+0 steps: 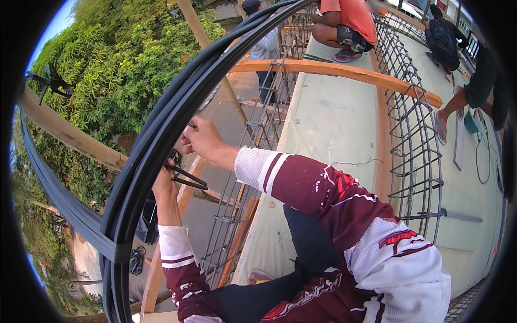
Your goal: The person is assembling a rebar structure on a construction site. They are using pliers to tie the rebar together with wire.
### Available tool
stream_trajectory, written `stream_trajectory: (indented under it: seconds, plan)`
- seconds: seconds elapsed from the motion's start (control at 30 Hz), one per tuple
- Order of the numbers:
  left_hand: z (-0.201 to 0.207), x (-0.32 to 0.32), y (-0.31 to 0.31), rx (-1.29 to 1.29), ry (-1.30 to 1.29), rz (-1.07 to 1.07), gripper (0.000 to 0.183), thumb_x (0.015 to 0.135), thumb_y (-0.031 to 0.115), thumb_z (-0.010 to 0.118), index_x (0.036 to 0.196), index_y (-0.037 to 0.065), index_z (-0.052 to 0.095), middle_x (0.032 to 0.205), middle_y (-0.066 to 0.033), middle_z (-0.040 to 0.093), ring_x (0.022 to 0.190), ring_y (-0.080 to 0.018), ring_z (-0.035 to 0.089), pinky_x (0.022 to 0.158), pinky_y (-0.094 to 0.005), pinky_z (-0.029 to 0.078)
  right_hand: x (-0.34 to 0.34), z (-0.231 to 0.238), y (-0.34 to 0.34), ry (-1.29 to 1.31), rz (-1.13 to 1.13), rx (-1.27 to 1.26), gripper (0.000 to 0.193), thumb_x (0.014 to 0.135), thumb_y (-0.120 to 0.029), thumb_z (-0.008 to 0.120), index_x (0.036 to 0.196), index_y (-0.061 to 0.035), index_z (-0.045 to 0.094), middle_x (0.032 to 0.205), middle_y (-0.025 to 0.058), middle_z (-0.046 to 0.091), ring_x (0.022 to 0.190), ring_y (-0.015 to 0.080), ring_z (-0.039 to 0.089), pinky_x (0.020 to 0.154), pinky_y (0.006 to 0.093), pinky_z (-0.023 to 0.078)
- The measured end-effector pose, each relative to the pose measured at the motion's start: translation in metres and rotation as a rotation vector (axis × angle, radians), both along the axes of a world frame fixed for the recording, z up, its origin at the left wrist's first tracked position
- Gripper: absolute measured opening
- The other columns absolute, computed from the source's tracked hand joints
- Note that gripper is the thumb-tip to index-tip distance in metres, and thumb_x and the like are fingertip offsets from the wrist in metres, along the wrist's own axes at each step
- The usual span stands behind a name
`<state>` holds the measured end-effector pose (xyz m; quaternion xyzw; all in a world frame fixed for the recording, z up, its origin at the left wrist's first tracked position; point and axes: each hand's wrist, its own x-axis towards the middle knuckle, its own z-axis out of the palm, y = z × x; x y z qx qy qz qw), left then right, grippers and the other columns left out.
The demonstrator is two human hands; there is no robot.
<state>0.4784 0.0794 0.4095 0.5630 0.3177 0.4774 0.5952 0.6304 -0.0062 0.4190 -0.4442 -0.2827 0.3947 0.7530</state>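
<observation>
A thick bundle of black cables [164, 116] runs in a curve from the lower left to the top, just in front of my hands. My left hand [166, 188] is closed beside the bundle, partly hidden by it. From its fingers two thin black prongs [193, 180] stick out to the right, like the handles of pliers; the rest of that tool is mostly hidden. Higher up, my right hand [204, 141] has its fingers bent and pinched together at the bundle's edge. What lies between those fingertips, if anything, is too small to make out.
Rebar cages [412, 124] stand along the pale deck [334, 113], crossed by a wooden beam [344, 71]. A crouching person [350, 27] is ahead, with others at right and beyond. A bamboo pole [70, 129] slants at left, with ground far below. Thin wire [355, 162] lies on the deck.
</observation>
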Motion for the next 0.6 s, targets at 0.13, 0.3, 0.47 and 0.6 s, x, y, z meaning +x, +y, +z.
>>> stream_trajectory:
  seconds: [0.13,0.3,0.47,0.6]
  plan:
    - [-0.005,0.005,0.010,-0.232,-0.231,-0.040,0.021,0.099,0.019,0.065,0.111,0.001,0.062,0.103,-0.0100,0.069,0.067,-0.0081,0.056,0.042,-0.0201,0.033,0.004,-0.008,0.009,0.150,0.082,0.017,0.021,0.103,-0.013,0.053,0.111,0.0060,0.058,0.093,0.0125,0.066,0.077,0.0166,0.067,0.063,0.0296,0.060]
    - [0.021,0.009,-0.020,-0.206,-0.311,-0.112,0.020,0.097,0.015,0.068,0.111,0.002,0.064,0.098,-0.0121,0.071,0.062,-0.0089,0.058,0.040,-0.0191,0.035,0.018,-0.012,0.006,0.263,0.256,0.121,0.031,0.104,-0.012,0.051,0.131,0.0009,0.047,0.106,0.0135,0.062,0.087,0.0201,0.065,0.076,0.0347,0.060]
    - [0.038,0.008,-0.039,-0.096,-0.107,0.064,0.020,0.097,0.013,0.066,0.114,0.004,0.065,0.097,-0.0115,0.071,0.060,-0.0084,0.057,0.039,-0.0186,0.035,0.019,-0.014,-0.003,0.076,0.251,-0.030,0.043,0.102,-0.014,0.056,0.138,0.0041,0.041,0.112,0.0149,0.060,0.095,0.0203,0.064,0.075,0.0339,0.060]
    - [0.026,0.010,-0.017,-0.005,0.053,0.092,0.017,0.098,0.014,0.064,0.113,0.005,0.066,0.093,-0.0078,0.069,0.061,-0.0081,0.056,0.044,-0.0210,0.037,0.005,-0.010,-0.008,-0.015,0.030,-0.150,0.047,0.095,-0.014,0.066,0.134,0.0044,0.048,0.122,0.0182,0.056,0.102,0.0281,0.062,0.085,0.0402,0.057]
